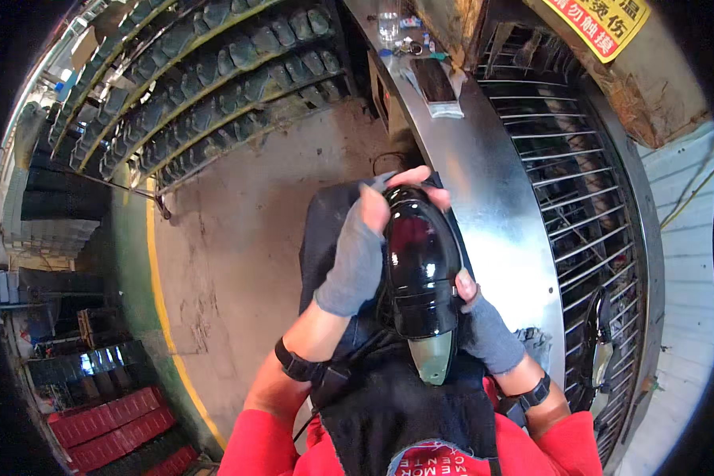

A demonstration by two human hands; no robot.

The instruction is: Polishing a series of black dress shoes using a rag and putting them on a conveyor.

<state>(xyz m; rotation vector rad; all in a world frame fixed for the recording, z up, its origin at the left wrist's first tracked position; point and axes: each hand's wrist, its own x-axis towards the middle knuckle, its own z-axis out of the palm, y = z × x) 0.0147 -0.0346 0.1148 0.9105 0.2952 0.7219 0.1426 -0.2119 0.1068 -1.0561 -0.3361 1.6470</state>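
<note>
"Holding what, that right grip [490, 327]?"

"A shiny black shoe [424, 254]. The thumb is on its right side. The other fingers are hidden under it."

"And the left grip [362, 258]?"

"It bends around the toe end and touches it. The fingers are a bit blurry, so I can't tell if they squeeze."

"Where is the shoe?"

"Between the two hands, over the black apron [373, 424], with its toe pointing away. A green foot form [432, 361] pokes out of the near end."

"What's on the right?"

"A shiny metal surface [488, 226]. A dark brown block [434, 79] lies near its far end. Past that is a rack of metal bars [650, 266], with a long black thing [600, 329] on it."
</note>
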